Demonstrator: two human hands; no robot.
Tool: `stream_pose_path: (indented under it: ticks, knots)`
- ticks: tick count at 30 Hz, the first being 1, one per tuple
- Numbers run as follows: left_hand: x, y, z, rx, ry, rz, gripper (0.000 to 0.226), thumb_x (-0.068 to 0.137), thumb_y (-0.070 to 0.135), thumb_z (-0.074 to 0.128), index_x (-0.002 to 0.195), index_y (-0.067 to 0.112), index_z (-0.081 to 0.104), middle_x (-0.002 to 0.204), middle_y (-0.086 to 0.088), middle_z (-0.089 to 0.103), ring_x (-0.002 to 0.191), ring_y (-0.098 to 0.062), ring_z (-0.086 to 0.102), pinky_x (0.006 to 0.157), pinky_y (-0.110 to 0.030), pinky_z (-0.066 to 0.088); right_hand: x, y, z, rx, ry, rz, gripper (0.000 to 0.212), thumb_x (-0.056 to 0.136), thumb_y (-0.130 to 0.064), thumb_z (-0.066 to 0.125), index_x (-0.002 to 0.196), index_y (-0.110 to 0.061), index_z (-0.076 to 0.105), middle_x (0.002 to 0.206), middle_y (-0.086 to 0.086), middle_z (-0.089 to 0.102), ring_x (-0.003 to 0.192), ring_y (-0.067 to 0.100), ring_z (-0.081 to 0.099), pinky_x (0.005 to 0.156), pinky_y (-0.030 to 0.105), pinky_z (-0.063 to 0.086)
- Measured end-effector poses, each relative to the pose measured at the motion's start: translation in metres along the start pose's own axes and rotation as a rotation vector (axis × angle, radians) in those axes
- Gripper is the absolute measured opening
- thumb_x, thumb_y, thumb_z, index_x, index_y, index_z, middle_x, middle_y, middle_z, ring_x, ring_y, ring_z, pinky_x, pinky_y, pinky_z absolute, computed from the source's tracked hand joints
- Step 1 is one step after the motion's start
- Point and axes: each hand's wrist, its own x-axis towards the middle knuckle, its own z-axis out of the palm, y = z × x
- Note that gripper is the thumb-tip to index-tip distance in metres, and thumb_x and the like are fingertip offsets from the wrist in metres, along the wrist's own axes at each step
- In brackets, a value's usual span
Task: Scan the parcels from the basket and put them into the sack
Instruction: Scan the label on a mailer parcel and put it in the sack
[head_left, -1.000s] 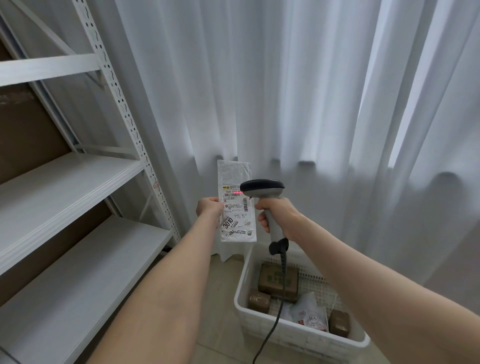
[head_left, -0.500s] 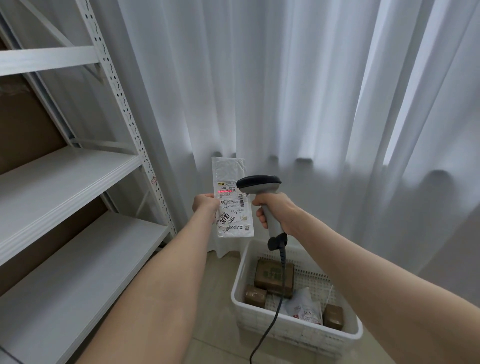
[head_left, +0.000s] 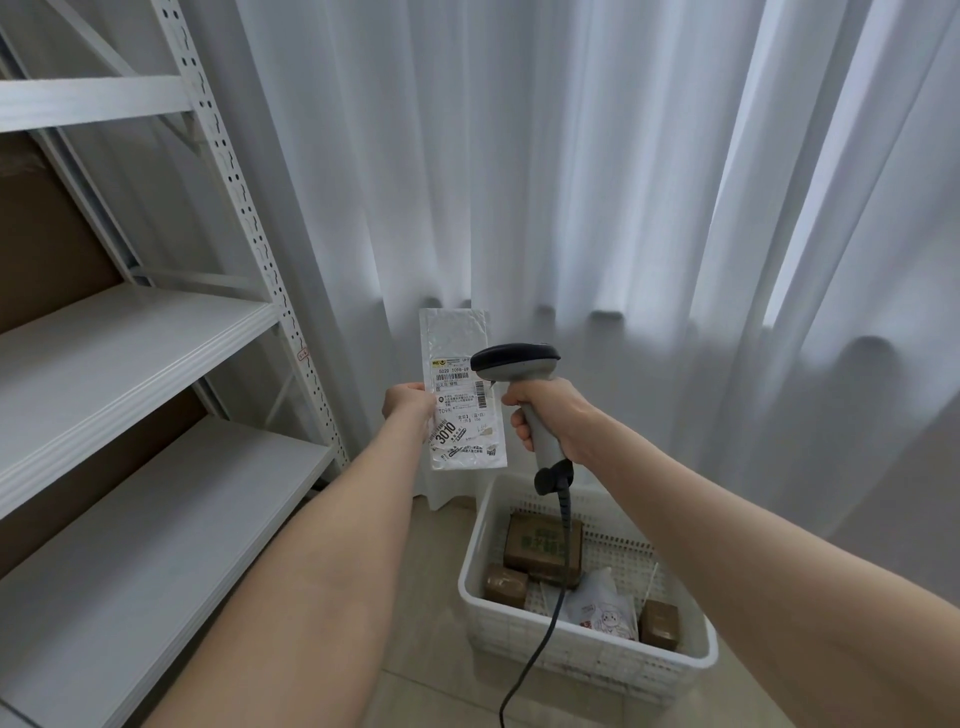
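My left hand (head_left: 410, 408) pinches the left edge of a flat white parcel (head_left: 460, 389) and holds it upright, its printed label facing me. My right hand (head_left: 553, 418) grips the handle of a grey barcode scanner (head_left: 517, 361) whose head points at the label from the right, almost touching it. No red light shows on the label. Below stands a white basket (head_left: 587, 647) on the floor with brown boxes (head_left: 543, 545) and a white bagged parcel (head_left: 605, 610) inside. The sack is not in view.
A white metal shelf rack (head_left: 130, 338) fills the left side, its upright post close to my left forearm. White curtains (head_left: 623, 182) hang behind the hands and basket. The scanner's dark cable (head_left: 535, 654) drops in front of the basket.
The red scan line on the label has gone out. Both hands keep their hold, and the view has tilted so the basket sits a little higher in frame.
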Motion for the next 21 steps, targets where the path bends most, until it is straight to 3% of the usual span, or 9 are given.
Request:
stream_pose_path:
  ticks: [3, 7, 13, 18, 21]
  knots:
    - [0.001, -0.002, 0.000, -0.001, -0.002, -0.007, 0.023, 0.094, -0.009, 0.044, 0.107, 0.002, 0.060, 0.112, -0.016, 0.065, 0.075, -0.023, 0.064, 0.042, -0.024, 0.049, 0.003, 0.004, 0.000, 0.020, 0.015, -0.009, 0.007, 0.087, -0.006, 0.058, 0.093, -0.002, 0.059, 0.060, 0.010, 0.057, 0.044, 0.016, 0.048, 0.046, 0.025, 0.043]
    - [0.004, -0.003, 0.000, 0.011, -0.016, -0.024, 0.015, 0.093, -0.006, 0.050, 0.099, 0.004, 0.059, 0.112, -0.017, 0.066, 0.093, -0.029, 0.068, 0.068, -0.032, 0.056, 0.009, 0.013, 0.002, 0.103, 0.071, 0.000, 0.010, 0.088, -0.002, 0.059, 0.098, 0.001, 0.058, 0.064, 0.015, 0.061, 0.043, 0.016, 0.051, 0.045, 0.026, 0.044]
    - [-0.003, -0.010, -0.001, 0.011, -0.053, -0.025, 0.005, 0.089, -0.001, 0.061, 0.090, 0.004, 0.061, 0.107, -0.019, 0.068, 0.092, -0.031, 0.069, 0.083, -0.042, 0.057, 0.011, 0.030, -0.001, 0.380, 0.182, 0.048, 0.011, 0.086, 0.003, 0.063, 0.094, -0.001, 0.058, 0.074, 0.013, 0.062, 0.054, 0.018, 0.056, 0.053, 0.029, 0.048]
    - [-0.029, -0.015, 0.000, 0.076, -0.103, -0.004, 0.016, 0.086, 0.004, 0.066, 0.102, 0.002, 0.064, 0.105, -0.016, 0.068, 0.096, -0.031, 0.067, 0.088, -0.043, 0.055, -0.002, 0.035, -0.011, 0.526, 0.151, 0.069, 0.023, 0.087, 0.000, 0.066, 0.106, -0.006, 0.054, 0.102, 0.017, 0.066, 0.081, 0.029, 0.068, 0.076, 0.038, 0.057]
    - [-0.059, -0.019, 0.001, 0.077, -0.178, -0.014, 0.015, 0.086, 0.004, 0.066, 0.101, 0.001, 0.062, 0.090, -0.013, 0.069, 0.079, -0.026, 0.069, 0.066, -0.036, 0.058, -0.016, 0.040, -0.017, 0.529, 0.120, 0.075, 0.022, 0.087, 0.000, 0.066, 0.106, -0.005, 0.055, 0.107, 0.020, 0.067, 0.095, 0.036, 0.069, 0.090, 0.046, 0.056]
